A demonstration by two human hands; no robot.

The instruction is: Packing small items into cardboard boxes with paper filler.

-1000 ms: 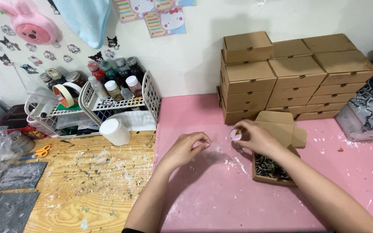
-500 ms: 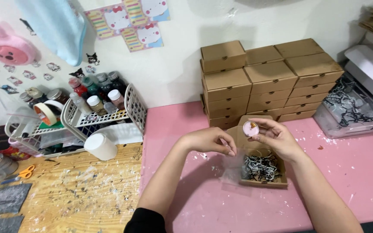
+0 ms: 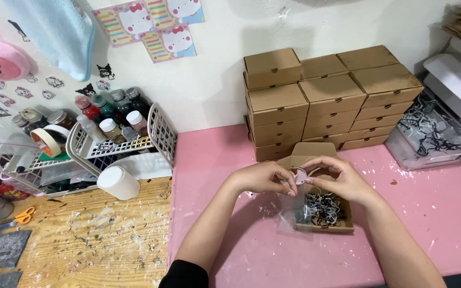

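Small round pink charm pinched above open brown box of dark pieces

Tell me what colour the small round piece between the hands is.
Pale pink round piece, in the head view.

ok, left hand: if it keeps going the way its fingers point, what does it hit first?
The left hand points right, toward the right hand. First contact would likely be the small pink round piece pinched between both hands, then the right hand's fingers. The open cardboard box sits lower, seemingly out of that line; depth is unclear.
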